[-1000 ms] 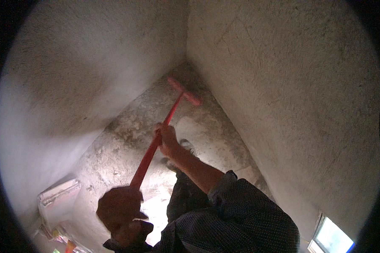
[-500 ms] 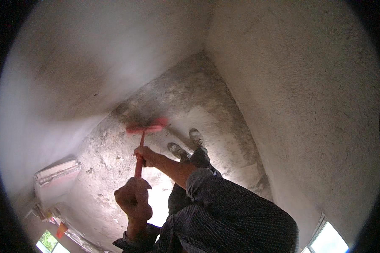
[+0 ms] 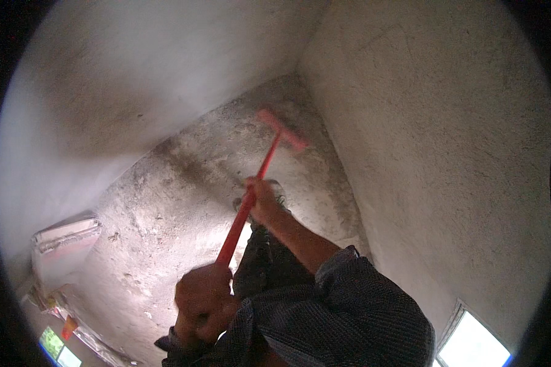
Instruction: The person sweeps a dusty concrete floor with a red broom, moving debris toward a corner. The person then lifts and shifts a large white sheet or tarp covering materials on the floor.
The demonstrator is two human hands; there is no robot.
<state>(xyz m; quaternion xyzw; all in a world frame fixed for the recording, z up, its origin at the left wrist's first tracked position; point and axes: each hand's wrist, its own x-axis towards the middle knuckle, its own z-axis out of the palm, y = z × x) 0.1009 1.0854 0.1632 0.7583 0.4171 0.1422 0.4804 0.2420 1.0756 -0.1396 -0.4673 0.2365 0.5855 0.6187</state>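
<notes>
A red long-handled broom [image 3: 233, 237] with a wide T-shaped head runs up and to the right from my body. My left hand [image 3: 205, 298] is wrapped round the top end of its handle, close to me. Further down the handle, my right hand [image 3: 264, 200] grips it in front of my legs. The broom head lies at a slant over the dusty, stained floor [image 3: 159, 217], toward the corner, and is slightly smeared by motion. My right hand and forearm partly hide my shoes.
Rough plastered walls rise on the left [image 3: 122, 79] and right [image 3: 434, 134], meeting in a corner ahead. A pale, box-like bundle [image 3: 67, 235] stands at the left wall. Behind it lie an orange scrap [image 3: 69, 328] and other clutter. A bright window [image 3: 474, 342] shows at lower right.
The broom head has swung from the left toward the far right corner, away from me. My right hand has moved right and forward with the handle; my left hand has shifted slightly nearer my body.
</notes>
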